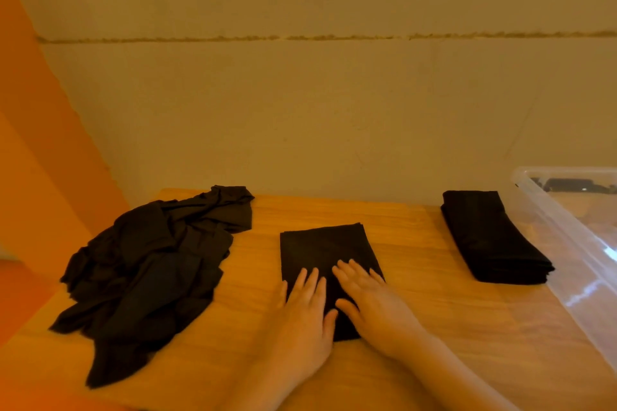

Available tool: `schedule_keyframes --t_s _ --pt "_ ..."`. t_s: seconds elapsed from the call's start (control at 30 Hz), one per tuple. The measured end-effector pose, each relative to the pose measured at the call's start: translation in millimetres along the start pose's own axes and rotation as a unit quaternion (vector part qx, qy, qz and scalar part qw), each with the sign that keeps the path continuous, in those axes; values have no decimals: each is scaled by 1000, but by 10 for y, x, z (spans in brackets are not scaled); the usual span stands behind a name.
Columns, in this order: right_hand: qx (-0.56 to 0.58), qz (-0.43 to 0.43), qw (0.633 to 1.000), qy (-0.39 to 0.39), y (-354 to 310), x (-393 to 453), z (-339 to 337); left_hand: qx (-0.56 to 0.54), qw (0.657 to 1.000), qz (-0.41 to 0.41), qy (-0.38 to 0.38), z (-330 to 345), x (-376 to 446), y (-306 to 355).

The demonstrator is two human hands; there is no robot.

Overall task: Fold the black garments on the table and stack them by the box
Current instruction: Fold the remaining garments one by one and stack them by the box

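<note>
Both hands lay flat and unclenched on the near end of the folded garment (pixel 329 264), left hand (pixel 305 314) and right hand (pixel 374 307) side by side, gripping nothing; its long axis ran straight away from them. The stack (pixel 490 237) sat well off to the right of the right hand, touching or just beside the box (pixel 567 233), so I judged the right hand nearer for the carry. Count: one folded piece under the hands, one stack, one box, one unfolded heap (pixel 150 270) left of the left hand, pieces in it uncountable.

left hand (pixel 302 320) bare | right hand (pixel 374 307) bare | forearms unsleeved
</note>
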State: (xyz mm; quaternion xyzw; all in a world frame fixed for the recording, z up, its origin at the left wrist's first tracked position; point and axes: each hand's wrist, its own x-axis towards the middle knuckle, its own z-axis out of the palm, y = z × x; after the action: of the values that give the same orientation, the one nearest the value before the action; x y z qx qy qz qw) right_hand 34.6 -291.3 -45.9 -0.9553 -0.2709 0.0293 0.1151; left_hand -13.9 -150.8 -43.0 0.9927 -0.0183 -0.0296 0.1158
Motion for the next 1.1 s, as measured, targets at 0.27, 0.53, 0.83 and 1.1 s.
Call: schedule_keyframes --t_s 0.27,0.53,0.83,1.1 --pt "-12 3 996 -87 376 -138 -107 24 994 55 -95 -24 18 -251" --pt "54 -99 993 -48 519 -351 -164 -43 985 166 -26 -95 -149 -632" --pt "136 -81 987 -22 611 -245 -178 -147 980 131 -31 -271 -79 -714" --pt "461 132 876 61 420 -113 -321 -397 913 -7 99 -500 55 -412"
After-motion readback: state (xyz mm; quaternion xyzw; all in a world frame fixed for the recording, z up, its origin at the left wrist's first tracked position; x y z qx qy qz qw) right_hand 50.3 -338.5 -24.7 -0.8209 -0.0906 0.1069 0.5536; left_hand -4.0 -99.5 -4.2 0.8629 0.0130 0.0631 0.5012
